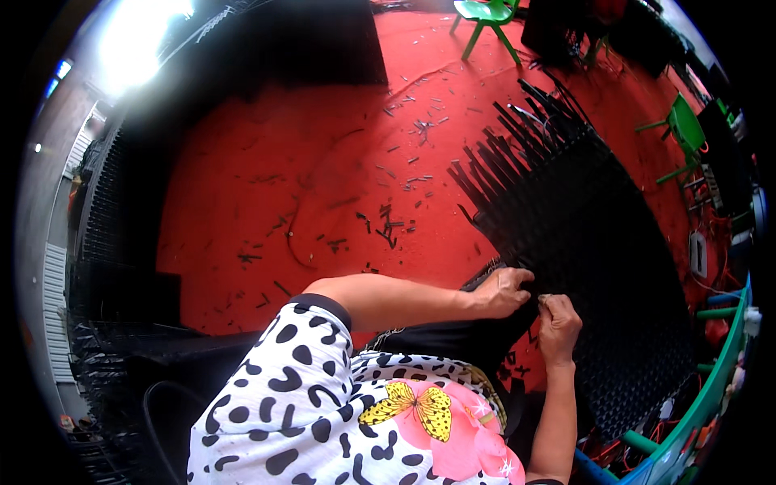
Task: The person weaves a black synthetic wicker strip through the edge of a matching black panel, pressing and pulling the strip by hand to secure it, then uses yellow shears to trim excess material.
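Observation:
A large black woven panel (602, 218) of flat strips slants across the right side, in front of me. Loose strip ends (505, 158) fan out from its far left edge. Bent at the panel's near left edge, the fingers of my left hand (499, 293) are closed on it. Just right of it and slightly closer to me, my right hand (559, 327) is raised with thumb and fingertips pinched together. Whatever sits in that pinch is lost against the black weave. A small gap separates the two hands.
Short black offcuts (388, 230) litter the red floor (234, 178). Green chairs stand at the far side (487, 12) and right (685, 125). Along the lower right runs a green and blue tubular frame (719, 364), with cables around it. Dark woven pieces (113, 242) stand at left.

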A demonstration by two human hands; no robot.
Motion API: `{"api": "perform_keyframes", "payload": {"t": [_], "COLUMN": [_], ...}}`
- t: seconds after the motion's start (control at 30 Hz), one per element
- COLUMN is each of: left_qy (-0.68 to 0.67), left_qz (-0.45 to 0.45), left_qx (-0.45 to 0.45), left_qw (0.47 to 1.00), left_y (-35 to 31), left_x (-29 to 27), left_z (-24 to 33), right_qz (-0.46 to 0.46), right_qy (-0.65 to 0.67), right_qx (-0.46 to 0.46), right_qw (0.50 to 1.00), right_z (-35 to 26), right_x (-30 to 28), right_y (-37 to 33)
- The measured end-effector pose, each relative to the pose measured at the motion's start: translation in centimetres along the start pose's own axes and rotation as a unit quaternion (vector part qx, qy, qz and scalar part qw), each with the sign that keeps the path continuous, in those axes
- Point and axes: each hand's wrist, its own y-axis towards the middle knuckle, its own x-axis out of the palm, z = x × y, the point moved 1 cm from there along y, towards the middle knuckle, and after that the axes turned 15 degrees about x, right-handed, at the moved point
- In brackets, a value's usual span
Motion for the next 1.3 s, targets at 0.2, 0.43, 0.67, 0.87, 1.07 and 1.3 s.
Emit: {"api": "perform_keyframes", "payload": {"t": [0.2,0.43,0.67,0.87,1.07,1.3], "left_qy": [0.018,0.034,-0.015,0.062,0.082,0.123], "left_qz": [0.107,0.127,0.172,0.213,0.205,0.196], "left_qx": [0.018,0.015,-0.020,0.040,0.012,0.023], "left_qw": [0.994,0.991,0.985,0.974,0.975,0.972], "left_y": [-1.0,-1.0,-1.0,-0.5,-0.2,-0.6], "left_x": [1.6,1.9,2.2,2.2,2.0,1.6], "left_z": [0.4,0.1,-0.2,-0.6,-1.3,-1.3], "right_qz": [-0.014,0.021,-0.017,-0.039,-0.020,0.001], "right_qy": [-0.045,-0.055,-0.031,-0.088,-0.102,-0.093], "right_qx": [-0.041,-0.052,-0.057,-0.079,-0.099,-0.058], "right_qw": [0.998,0.997,0.998,0.992,0.990,0.994], "right_z": [0.4,0.1,0.4,0.4,-0.3,-0.8], "right_x": [0.3,0.8,0.2,0.6,0.7,0.1], "right_y": [0.5,0.5,1.1,1.3,0.2,-1.1]}}
